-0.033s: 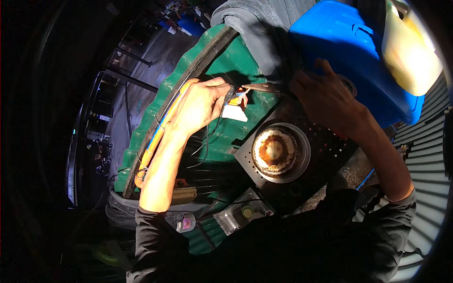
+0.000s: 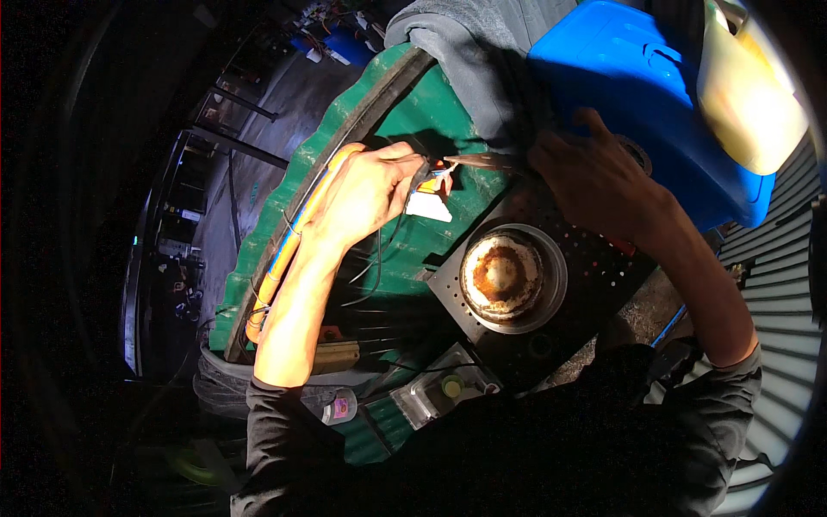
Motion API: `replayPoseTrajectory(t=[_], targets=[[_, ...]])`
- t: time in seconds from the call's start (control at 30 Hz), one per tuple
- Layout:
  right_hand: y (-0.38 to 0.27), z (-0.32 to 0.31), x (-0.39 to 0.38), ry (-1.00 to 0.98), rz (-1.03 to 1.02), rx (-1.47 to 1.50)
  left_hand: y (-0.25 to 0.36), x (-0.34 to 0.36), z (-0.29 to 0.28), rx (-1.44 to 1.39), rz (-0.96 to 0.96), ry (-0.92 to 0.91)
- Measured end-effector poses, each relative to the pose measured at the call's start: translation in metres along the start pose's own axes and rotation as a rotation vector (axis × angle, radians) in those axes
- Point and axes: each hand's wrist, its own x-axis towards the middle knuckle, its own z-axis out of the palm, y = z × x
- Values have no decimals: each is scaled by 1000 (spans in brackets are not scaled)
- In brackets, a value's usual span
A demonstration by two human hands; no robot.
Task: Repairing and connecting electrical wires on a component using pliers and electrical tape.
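My left hand [image 2: 366, 194] is closed, pinching a black cable [image 2: 417, 177] whose thin lead hangs down in a loop. Just beyond its fingertips is a small white and orange piece [image 2: 429, 203], its kind too small to make out. From the right, my right hand [image 2: 594, 177] grips long-nosed pliers [image 2: 482, 160], their tips touching or nearly touching the cable's end. Part of a red handle shows below that palm; the fingers are mostly in shadow.
Below the pliers, a round metal pan [image 2: 557, 289] with a rusty middle stands on a perforated metal plate [image 2: 448, 287]. Green corrugated sheeting [image 2: 469, 202] lies beneath. A yellow pipe [image 2: 267, 289] runs along the left. A blue container [image 2: 594, 52] and pale jug [image 2: 745, 103] stand right.
The pliers' tips have shifted very slightly at the cable's end. Both hands otherwise keep their places.
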Motion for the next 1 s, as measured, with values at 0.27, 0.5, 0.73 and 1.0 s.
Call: replayPoseTrajectory(t=[0.27,0.5,0.73,1.0], targets=[[3,0,-10,-163,199,380,-7,0,-6,-222,-34,28],[5,8,-13,347,-6,-371,-3,8,-5,-211,-68,-15],[2,15,-2,370,-54,-313,-14,6,0,-109,13,-30],[1,7,-2,248,-175,-219,-15,3,2,-96,13,-15]])
